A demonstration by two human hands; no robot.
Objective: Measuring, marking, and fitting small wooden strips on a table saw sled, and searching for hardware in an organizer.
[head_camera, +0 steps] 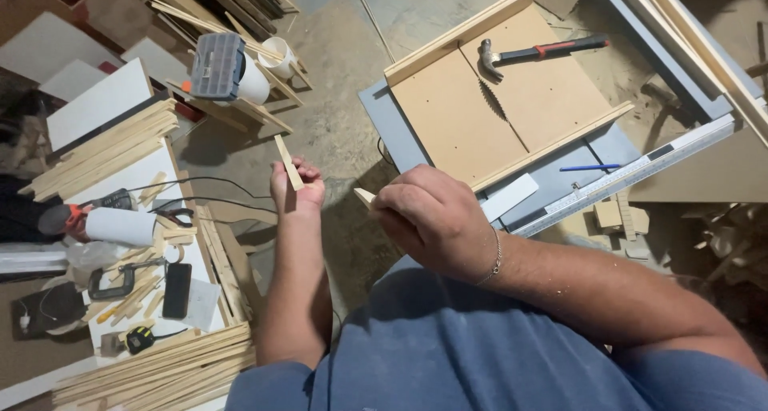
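Dusty concrete floor lies below us as our left hand (296,189) pinches a short wooden strip (289,162) upright, while our right hand (432,219) closes on another wood piece (364,196). Beyond sit a table saw sled (496,99) with a hammer (536,53), and a cluttered workbench (152,179) at left.

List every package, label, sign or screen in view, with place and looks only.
Phone: flat on the left bench, black slab, dark screen.
Organiser case: upper left, on wood strips, grey box with clear lid.
Ruler strip: along the saw table's front edge, long, white with fine marks.
No signs or labelled packages show.
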